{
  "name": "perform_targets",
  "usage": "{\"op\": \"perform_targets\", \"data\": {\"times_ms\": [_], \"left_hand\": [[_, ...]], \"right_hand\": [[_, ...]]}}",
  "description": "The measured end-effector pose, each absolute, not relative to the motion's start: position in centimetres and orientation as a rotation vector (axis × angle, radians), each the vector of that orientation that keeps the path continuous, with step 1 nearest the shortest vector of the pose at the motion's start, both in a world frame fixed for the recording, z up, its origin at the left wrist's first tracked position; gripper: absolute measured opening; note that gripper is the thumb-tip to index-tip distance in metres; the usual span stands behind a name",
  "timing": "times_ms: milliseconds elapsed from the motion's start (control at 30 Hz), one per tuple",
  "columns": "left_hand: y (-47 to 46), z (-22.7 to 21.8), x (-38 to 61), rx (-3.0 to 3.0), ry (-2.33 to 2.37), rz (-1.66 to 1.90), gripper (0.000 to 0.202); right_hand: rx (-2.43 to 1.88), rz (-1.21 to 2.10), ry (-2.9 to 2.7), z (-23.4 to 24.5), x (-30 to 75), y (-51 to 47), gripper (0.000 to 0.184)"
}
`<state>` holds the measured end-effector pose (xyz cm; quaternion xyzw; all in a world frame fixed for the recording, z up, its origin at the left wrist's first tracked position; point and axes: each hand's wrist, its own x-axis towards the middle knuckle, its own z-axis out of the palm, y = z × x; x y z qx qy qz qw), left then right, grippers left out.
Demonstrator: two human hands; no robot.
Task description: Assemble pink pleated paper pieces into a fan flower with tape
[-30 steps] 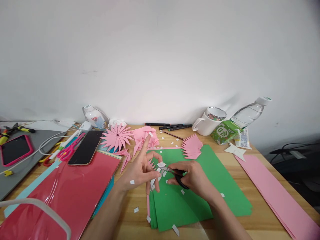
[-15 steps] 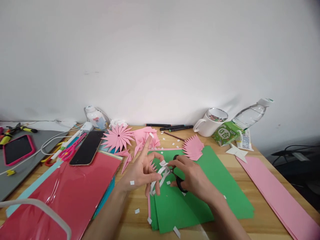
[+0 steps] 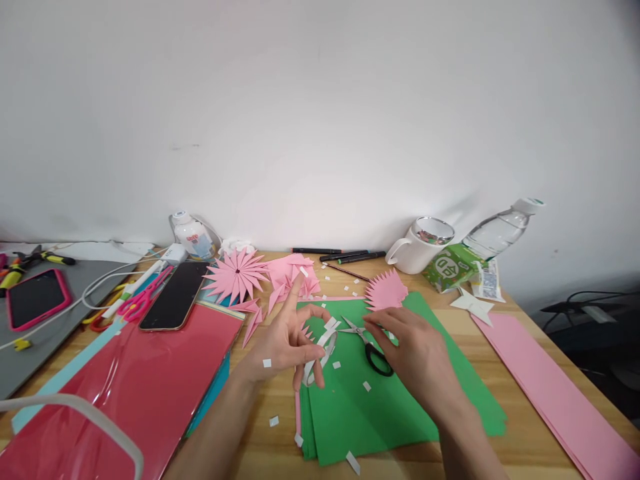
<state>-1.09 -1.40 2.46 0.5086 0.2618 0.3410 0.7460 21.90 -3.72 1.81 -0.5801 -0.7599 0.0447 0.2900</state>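
My left hand (image 3: 287, 343) hovers over the left edge of a stack of green paper sheets (image 3: 350, 413). Its thumb and bent fingers pinch a curled white tape strip (image 3: 320, 348), while the index finger points up with a small white bit stuck near its tip. Small scissors with black handles (image 3: 371, 345) lie open on the green paper. My right hand (image 3: 413, 350) is above their handles with fingers stretched out and holds nothing. Small white cut bits are scattered over the paper and table.
A pink paper flower (image 3: 235, 275), folded pink petals and a pink fan (image 3: 385, 293) lie behind the green paper. Red sheets (image 3: 125, 387), a phone (image 3: 173, 295) and pink scissors (image 3: 143, 300) are at left. A mug (image 3: 420, 245), bottle (image 3: 500, 230) and pink sheets (image 3: 555, 393) are at right.
My right hand held the scissors at the tape strip, then laid them on the green paper and let go. The left hand keeps the strip and has barely moved.
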Motion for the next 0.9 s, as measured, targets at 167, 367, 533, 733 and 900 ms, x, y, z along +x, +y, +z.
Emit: {"op": "perform_targets", "data": {"times_ms": [167, 367, 533, 733, 900], "left_hand": [[-1.3, 2.0, -1.0, 1.136, 0.575, 0.735, 0.116], [-1.2, 2.0, -1.0, 1.233, 0.652, 0.895, 0.112], [-0.8, 1.4, -0.6, 1.412, 0.893, 1.370, 0.100], [0.3, -0.3, -1.2, 1.775, 1.422, 1.625, 0.085], [0.7, -0.2, -2.0, 2.051, 1.733, 1.499, 0.076]], "right_hand": [[-1.202, 0.481, -1.818, 3.0, 18.6, -3.4, 0.012], [-1.117, 0.658, -1.659, 3.2, 18.6, -3.3, 0.019], [-1.153, 0.844, -1.319, 0.8, 18.5, -1.8, 0.015], [-1.185, 0.801, -1.729, -3.5, 15.5, -1.9, 0.071], [-1.181, 0.589, -2.084, -3.9, 12.5, -3.4, 0.103]]}}
